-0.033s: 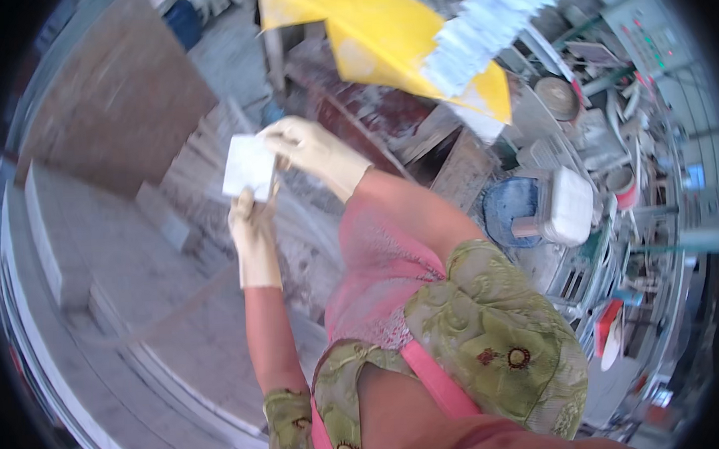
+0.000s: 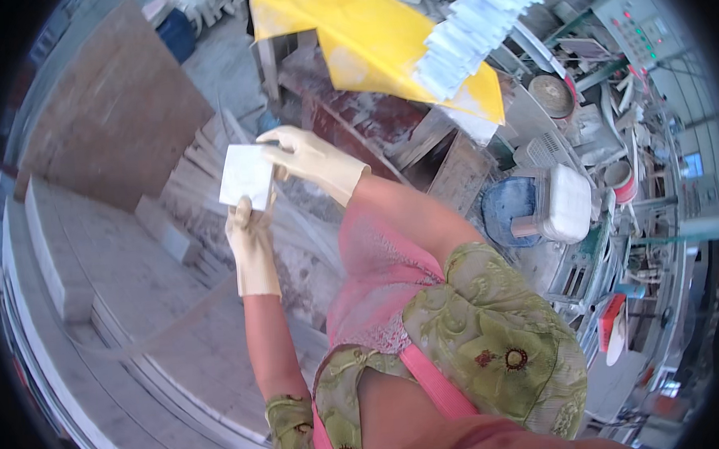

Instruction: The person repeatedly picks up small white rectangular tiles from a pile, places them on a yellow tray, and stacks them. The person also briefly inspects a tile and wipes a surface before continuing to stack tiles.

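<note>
A square white tile (image 2: 247,176) is held up in front of me between both hands. My left hand (image 2: 249,229), in a cream rubber glove, grips its lower edge, with the thumb on the face turned to me. My right hand (image 2: 302,159), in a matching glove, is closed at the tile's right edge, its index finger stretched along the upper right corner. The fingers behind the tile are hidden.
Stacked pale slabs or boards (image 2: 163,313) fill the left, with a brown board (image 2: 114,107) standing behind. A yellow sheet (image 2: 375,39) bears a row of white pieces (image 2: 468,39). A blue basin (image 2: 510,210) and white container (image 2: 567,206) stand at right.
The tile and both hands sit slightly lower in view. My right index finger is more stretched out and lifted. The surroundings have shifted a little with my head.
</note>
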Demonstrator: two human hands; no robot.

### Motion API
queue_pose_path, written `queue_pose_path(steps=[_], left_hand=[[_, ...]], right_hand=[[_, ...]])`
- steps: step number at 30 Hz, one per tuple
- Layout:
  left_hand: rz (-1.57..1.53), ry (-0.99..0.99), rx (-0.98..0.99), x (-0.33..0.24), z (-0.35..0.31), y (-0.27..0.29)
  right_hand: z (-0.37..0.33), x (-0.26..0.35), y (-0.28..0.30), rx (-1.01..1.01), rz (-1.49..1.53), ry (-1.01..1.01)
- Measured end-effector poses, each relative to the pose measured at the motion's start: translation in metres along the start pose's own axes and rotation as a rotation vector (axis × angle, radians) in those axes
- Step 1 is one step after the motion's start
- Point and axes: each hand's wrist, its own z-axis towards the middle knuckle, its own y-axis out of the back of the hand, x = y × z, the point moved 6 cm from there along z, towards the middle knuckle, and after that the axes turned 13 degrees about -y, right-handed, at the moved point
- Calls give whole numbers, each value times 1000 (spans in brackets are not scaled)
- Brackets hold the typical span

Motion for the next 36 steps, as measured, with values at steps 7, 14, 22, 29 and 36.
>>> queue_pose_path(steps=[7, 14, 22, 29, 36], left_hand=[[178, 19, 169, 5, 27, -56], [455, 88, 250, 15, 49, -141], [357, 68, 482, 35, 50, -227], [444, 208, 443, 47, 46, -160], [479, 302, 292, 52, 31, -86]], right_hand=[[-13, 36, 42, -51, 101, 1], [-32, 53, 114, -250, 269, 118], [-75, 104, 227, -647, 141, 264], [-121, 151, 313, -820, 252, 471], [-141, 169, 321, -949, 255, 466]])
